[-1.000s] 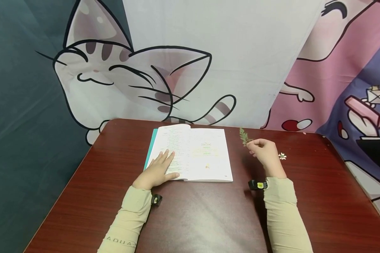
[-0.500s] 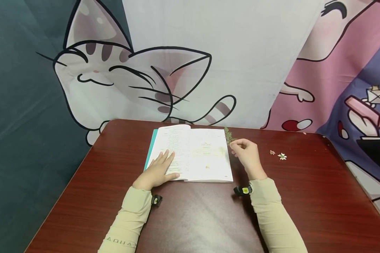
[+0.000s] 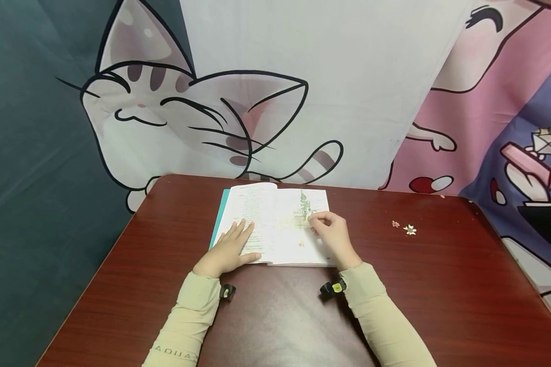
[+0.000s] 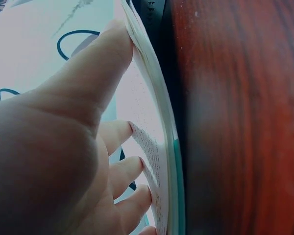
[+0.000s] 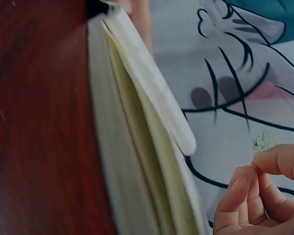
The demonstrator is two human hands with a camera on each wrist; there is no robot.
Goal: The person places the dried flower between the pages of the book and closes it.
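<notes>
An open book (image 3: 284,250) with a teal cover edge lies on the table. My left hand (image 3: 227,248) rests spread on its left page, fingers straight; in the left wrist view the fingertips (image 4: 142,164) press the printed page. Over the right page, my right hand (image 3: 332,237) pinches the stem end of a green fern-like leaf sprig (image 3: 305,205) between thumb and forefinger. The sprig points toward the top of the page. In the right wrist view only the feathery tip of the sprig (image 5: 264,141) shows above the pinching fingers.
A small white flower (image 3: 410,230) and a smaller pinkish flower (image 3: 396,224) lie on the reddish-brown table (image 3: 464,285), right of the book. Behind the table's far edge hangs a cloth printed with a cartoon cat (image 3: 138,137).
My right hand has carried the sprig leftward, from the table right of the book to over the right page. The small pinkish flower has come into sight. My left hand stays in place.
</notes>
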